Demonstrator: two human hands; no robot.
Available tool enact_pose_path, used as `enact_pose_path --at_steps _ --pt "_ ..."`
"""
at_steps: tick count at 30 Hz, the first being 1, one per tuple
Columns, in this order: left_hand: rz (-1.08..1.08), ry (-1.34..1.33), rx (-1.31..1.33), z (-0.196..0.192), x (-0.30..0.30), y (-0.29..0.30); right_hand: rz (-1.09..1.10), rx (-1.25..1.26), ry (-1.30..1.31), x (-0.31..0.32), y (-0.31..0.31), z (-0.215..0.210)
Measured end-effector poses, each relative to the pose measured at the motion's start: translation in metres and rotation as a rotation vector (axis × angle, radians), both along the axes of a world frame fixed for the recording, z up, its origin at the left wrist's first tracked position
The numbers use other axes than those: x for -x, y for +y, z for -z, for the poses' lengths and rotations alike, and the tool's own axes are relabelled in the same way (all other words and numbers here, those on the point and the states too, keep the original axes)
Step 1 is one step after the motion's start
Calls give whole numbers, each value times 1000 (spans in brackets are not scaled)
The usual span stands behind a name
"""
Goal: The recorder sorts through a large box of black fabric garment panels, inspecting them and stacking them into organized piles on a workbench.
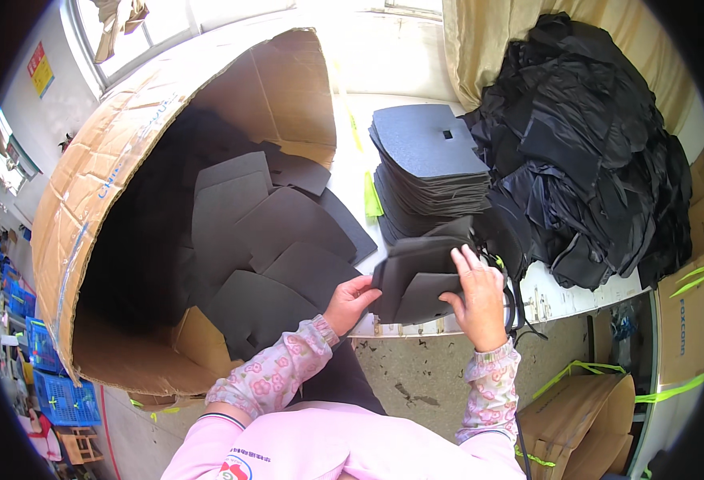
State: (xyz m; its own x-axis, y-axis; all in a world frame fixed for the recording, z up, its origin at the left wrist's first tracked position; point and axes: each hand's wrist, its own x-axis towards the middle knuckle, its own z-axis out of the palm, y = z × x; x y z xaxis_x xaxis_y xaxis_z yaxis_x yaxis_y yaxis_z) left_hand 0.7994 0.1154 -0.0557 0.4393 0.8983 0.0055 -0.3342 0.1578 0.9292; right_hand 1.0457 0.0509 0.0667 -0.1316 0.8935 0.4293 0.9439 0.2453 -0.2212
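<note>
Left hand: I see the left hand (350, 304) with thumb and fingers clamped on the left edge of the black sheets (418, 276)
Right hand: the right hand (480, 300) touches their right part, thumb and fingertips apart; I cannot tell if it grips
Black sheets: between both hands, bent partly open, near the front edge of the table
White table: the white table (554, 298) has a worn front edge; on it I find the sheet stack (430, 144), and right of that a high heap of black fabric (592, 160)
Big carton: at left, the big carton (76, 200) opens toward the table, with loose dark sheets (294, 228) inside
Floor: the stained floor (412, 384) has a smaller carton (576, 420) at right
Room: I notice a beige curtain (480, 48) behind, a bright window (158, 28) and, far left, blue crates (66, 398)
</note>
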Motion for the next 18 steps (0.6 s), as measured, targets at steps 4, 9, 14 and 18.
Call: enact_pose_path --at_steps 4,9,14,18 --pt "90 30 -80 -3 -8 -3 -47 6 -17 3 5 -5" --pt "126 44 -34 3 -4 -12 -3 36 80 -1 8 -18" --pt "6 -41 63 -9 -1 -20 -127 -90 44 -12 11 -26" --pt "-459 57 -207 -39 10 -35 19 221 278 -37 -2 -34"
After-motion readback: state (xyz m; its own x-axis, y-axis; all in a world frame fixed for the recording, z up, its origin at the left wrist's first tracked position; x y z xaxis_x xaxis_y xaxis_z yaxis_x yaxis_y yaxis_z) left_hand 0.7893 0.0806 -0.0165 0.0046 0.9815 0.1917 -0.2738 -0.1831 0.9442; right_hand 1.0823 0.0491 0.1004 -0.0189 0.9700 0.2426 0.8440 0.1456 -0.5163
